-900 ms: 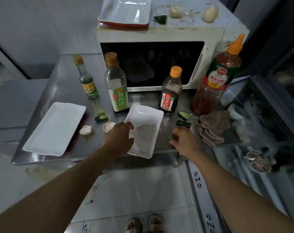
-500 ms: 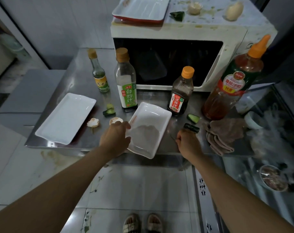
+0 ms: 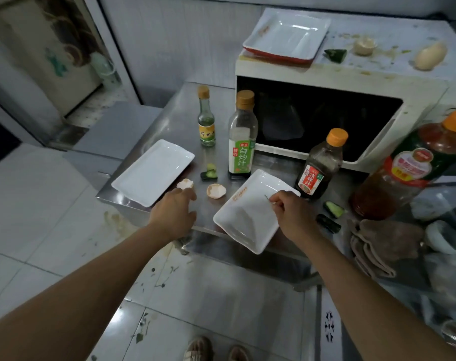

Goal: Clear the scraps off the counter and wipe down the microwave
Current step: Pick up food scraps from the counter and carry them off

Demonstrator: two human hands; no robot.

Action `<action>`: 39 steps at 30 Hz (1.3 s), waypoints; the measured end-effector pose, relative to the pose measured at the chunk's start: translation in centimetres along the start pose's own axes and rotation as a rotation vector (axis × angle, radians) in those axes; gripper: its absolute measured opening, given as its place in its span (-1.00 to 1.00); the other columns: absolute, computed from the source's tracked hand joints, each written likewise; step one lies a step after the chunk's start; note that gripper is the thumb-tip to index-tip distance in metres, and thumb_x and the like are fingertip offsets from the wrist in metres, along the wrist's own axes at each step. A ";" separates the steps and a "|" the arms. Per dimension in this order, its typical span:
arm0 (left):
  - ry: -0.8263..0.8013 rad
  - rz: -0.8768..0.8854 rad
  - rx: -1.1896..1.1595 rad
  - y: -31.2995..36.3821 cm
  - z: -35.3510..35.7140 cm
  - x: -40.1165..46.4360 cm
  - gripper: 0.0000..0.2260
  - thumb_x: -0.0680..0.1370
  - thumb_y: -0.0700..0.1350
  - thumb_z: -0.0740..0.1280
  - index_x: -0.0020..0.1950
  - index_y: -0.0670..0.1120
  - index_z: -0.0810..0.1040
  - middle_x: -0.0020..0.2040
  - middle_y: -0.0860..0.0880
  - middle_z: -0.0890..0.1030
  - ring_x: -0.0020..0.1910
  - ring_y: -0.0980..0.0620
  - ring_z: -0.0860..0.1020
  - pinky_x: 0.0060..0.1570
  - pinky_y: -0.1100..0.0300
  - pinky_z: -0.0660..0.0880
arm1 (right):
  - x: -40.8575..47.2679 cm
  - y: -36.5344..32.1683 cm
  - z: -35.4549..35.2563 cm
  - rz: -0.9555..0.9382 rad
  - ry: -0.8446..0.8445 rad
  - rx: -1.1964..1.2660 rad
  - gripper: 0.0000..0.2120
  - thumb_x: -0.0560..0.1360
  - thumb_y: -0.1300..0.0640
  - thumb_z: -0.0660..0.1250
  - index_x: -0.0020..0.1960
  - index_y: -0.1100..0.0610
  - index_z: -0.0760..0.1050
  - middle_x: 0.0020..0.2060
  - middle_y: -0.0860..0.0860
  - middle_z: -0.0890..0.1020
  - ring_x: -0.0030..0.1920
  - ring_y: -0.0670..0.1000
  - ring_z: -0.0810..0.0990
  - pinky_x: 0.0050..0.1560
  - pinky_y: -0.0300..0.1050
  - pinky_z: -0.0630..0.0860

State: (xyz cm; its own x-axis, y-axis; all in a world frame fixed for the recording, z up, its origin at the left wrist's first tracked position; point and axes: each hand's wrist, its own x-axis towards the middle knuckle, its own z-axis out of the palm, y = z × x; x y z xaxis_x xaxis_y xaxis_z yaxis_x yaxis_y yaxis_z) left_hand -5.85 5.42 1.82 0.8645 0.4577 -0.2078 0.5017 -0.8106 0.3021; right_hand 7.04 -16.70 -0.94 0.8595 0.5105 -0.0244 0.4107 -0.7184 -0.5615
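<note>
1. Your left hand (image 3: 175, 214) has let go of the near white dish (image 3: 250, 212) and moved left; its fingers now lie loosely spread over the table (image 3: 181, 128) edge, fingertips just short of the left eggshell (image 3: 185, 183).
2. Your right hand (image 3: 292, 214) has come from the table onto that dish and pinches a thin green scrap (image 3: 268, 198) above it.
3. The second eggshell (image 3: 216, 190) stays between your hands, and the cucumber pieces (image 3: 330, 216) lie right of the dish.
4. The microwave (image 3: 338, 87) top still carries a tray (image 3: 286, 37), a green piece (image 3: 335, 55) and two shells (image 3: 430, 56).
5. The folded cloth (image 3: 383, 243) rests untouched at the right.
</note>
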 end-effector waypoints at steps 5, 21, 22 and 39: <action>0.016 -0.074 -0.020 -2.9 -1.2 -0.7 -0.67 0.49 -0.12 0.33 0.24 -0.05 0.45 0.17 -0.09 0.51 0.17 -0.09 0.48 0.11 -0.02 0.49 | 1.3 -4.3 1.7 -0.046 -0.025 0.067 -0.88 0.55 0.22 0.26 0.05 0.22 0.52 0.02 0.12 0.59 0.01 0.05 0.54 0.07 -0.10 0.49; 0.010 -0.036 -0.113 -12.6 -2.0 3.2 -0.69 0.49 -0.09 0.36 0.22 0.01 0.44 0.18 -0.04 0.52 0.17 -0.06 0.48 0.12 -0.01 0.50 | 4.8 -16.1 14.2 0.179 0.027 0.076 -0.89 0.49 0.19 0.33 -0.15 0.19 0.59 -0.19 0.12 0.66 -0.12 0.10 0.60 -0.03 0.05 0.55; 0.009 -0.018 -0.116 -12.9 -2.0 3.7 -0.68 0.49 -0.08 0.36 0.22 0.01 0.44 0.20 -0.04 0.51 0.19 -0.06 0.48 0.13 0.00 0.49 | 4.9 -16.4 14.8 0.206 0.044 0.083 -0.90 0.49 0.17 0.34 -0.14 0.19 0.60 -0.17 0.11 0.66 -0.11 0.10 0.60 -0.03 0.05 0.55; -0.023 0.152 -0.195 -15.2 -2.2 7.3 -0.68 0.50 -0.07 0.36 0.25 0.05 0.45 0.31 0.02 0.48 0.26 0.00 0.45 0.26 0.00 0.44 | 6.5 -17.6 18.4 0.354 0.139 -0.189 -0.86 0.55 0.14 0.25 0.03 0.17 0.53 0.00 0.08 0.57 -0.01 0.08 0.58 -0.06 0.01 0.57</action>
State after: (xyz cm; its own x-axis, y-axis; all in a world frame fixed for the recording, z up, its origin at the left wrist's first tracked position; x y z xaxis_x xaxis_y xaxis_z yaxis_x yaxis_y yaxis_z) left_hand -7.15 21.86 -2.28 0.9306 0.3255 -0.1672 0.3644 -0.7825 0.5049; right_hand -0.22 7.96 -6.47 0.9851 0.1572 -0.0694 0.1200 -0.9186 -0.3764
